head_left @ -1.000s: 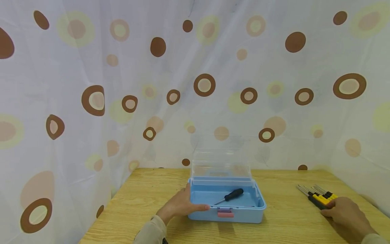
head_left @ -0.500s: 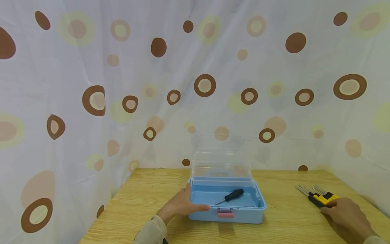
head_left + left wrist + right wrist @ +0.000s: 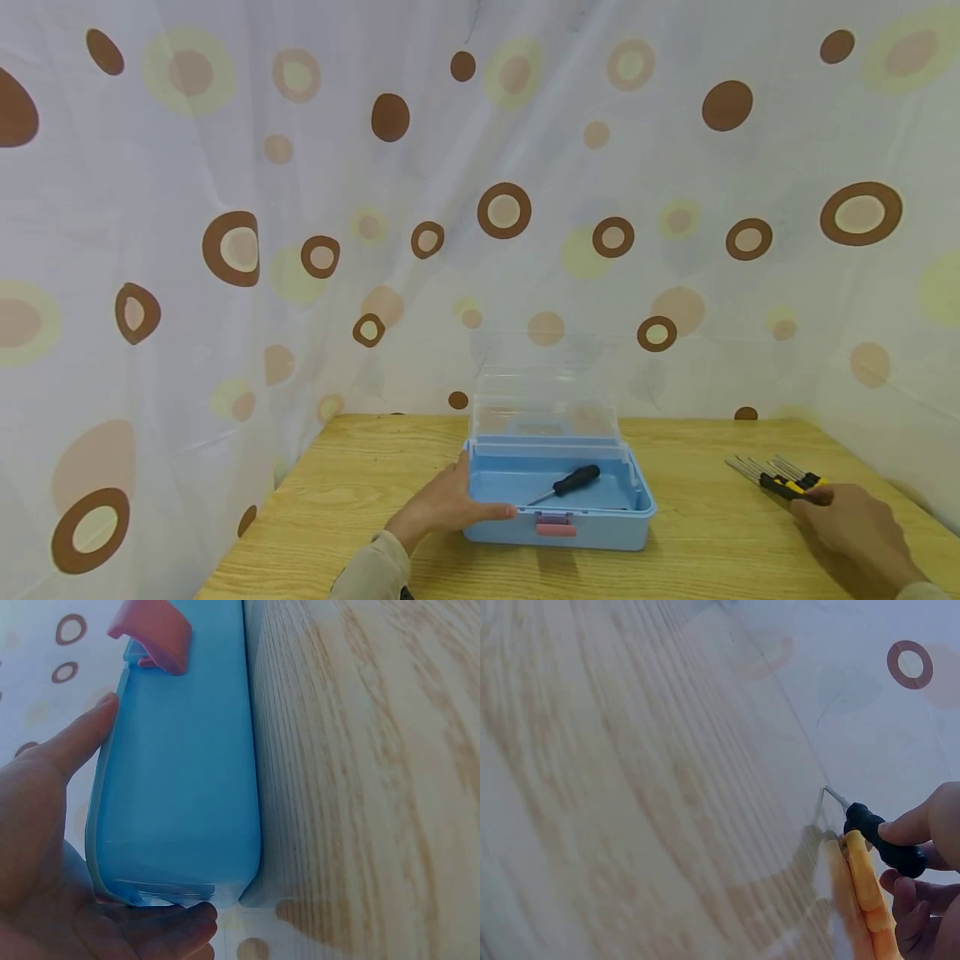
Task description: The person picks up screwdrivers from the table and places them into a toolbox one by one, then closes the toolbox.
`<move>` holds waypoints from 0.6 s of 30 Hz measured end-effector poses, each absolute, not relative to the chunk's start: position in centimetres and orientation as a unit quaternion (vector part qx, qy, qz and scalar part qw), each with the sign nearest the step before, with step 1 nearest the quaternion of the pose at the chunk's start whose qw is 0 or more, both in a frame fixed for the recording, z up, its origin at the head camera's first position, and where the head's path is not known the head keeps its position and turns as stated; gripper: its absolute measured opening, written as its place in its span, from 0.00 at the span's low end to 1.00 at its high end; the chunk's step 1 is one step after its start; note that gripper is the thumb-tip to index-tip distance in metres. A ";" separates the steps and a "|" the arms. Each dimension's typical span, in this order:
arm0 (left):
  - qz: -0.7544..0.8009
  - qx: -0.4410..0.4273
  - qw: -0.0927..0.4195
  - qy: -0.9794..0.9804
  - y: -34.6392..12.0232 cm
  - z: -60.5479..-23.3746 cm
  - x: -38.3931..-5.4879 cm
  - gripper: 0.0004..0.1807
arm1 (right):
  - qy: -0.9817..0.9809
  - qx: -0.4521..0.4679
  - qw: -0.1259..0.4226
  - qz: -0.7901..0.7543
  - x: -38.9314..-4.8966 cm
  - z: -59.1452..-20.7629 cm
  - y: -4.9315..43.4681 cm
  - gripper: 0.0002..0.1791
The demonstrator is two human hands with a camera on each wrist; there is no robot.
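A light-blue plastic toolbox [image 3: 600, 532] stands on the table, its clear lid [image 3: 543, 408] raised at the back. Inside lies a screwdriver [image 3: 577, 479] with a black handle. My left hand [image 3: 438, 500] grips the box's left front corner; in the left wrist view the thumb [image 3: 90, 731] lies on the front rim and the fingers bend along the end wall. Far to the right, my right hand [image 3: 858, 529] pinches the black handle of another screwdriver [image 3: 889, 840] between thumb and fingers, its handle raised above a row of yellow-and-black screwdrivers [image 3: 866, 881].
A pink latch [image 3: 555, 529] hangs on the toolbox's front. The wood-grain table [image 3: 705, 500] spans the space between the box and the screwdriver row. Behind and at both sides hangs a white curtain [image 3: 570, 283] with brown and yellow spots.
The black screwdriver's handle has come up off the row in my right hand's pinch, and the hand has shifted slightly. My left hand and the toolbox have stayed in place.
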State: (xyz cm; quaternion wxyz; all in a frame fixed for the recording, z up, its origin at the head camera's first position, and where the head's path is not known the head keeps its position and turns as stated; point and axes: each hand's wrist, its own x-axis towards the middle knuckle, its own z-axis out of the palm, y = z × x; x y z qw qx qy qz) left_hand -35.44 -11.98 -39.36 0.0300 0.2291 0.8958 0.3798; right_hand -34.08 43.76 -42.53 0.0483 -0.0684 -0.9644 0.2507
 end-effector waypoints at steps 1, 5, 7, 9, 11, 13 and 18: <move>0.381 0.229 0.030 0.896 -12.0 -39.4 -35.5 0.66 | -0.963 -0.072 0.054 0.255 -34.0 -42.5 43.7 0.35; 0.379 0.229 0.030 0.896 -12.0 -39.3 -35.4 0.66 | -0.960 -0.076 0.085 0.255 -34.0 -42.6 43.7 0.32; 0.379 0.227 0.030 0.897 -12.0 -39.3 -35.3 0.66 | -0.960 -0.080 0.092 0.253 -34.0 -42.7 43.7 0.33; 0.377 0.224 0.031 0.898 -12.1 -39.3 -35.2 0.66 | -0.959 -0.084 0.102 0.252 -34.1 -42.6 43.8 0.34; 0.376 0.222 0.031 0.899 -12.1 -39.3 -35.2 0.67 | -0.958 -0.087 0.106 0.254 -34.2 -42.6 43.9 0.35; 0.376 0.220 0.030 0.900 -12.0 -39.3 -35.1 0.67 | -0.957 -0.086 0.110 0.255 -34.3 -42.5 44.0 0.35; 0.374 0.221 0.028 0.900 -12.0 -39.2 -35.0 0.67 | -0.951 -0.085 0.104 0.278 -34.4 -42.2 44.2 0.40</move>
